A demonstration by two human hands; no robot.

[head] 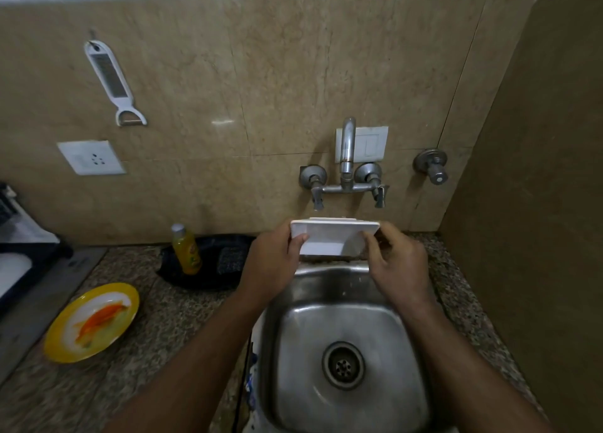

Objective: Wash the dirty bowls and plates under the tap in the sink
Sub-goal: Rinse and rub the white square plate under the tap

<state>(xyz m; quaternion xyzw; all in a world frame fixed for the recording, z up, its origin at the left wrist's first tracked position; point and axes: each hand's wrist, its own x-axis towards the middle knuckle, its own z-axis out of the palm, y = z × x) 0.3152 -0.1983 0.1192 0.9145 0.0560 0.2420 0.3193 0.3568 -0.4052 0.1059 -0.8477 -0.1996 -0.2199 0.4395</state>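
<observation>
Beige stone tiles back a speckled granite worktop [137, 383] and a square steel sink [346, 351]. Above the sink's far rim, under the chrome tap [347, 145], both hands pinch a white rectangular ceramic dish [329, 237]: left hand [274, 266] and right hand [398, 266] at opposite ends. It looks rigid, breakable and slippery when wet; end-rim grips suit it. A dirty yellow plate [93, 321] waits left of the sink.

no text, number or brand can be read here. the yellow bottle [187, 251], left of centre in the frame, carries a label, but its print is too blurred to make out. the grater [109, 75] hanging at upper left shows no legible marking. a packet edge [250, 378] beside the sink's left rim at the bottom has blue and white print, unreadable.
</observation>
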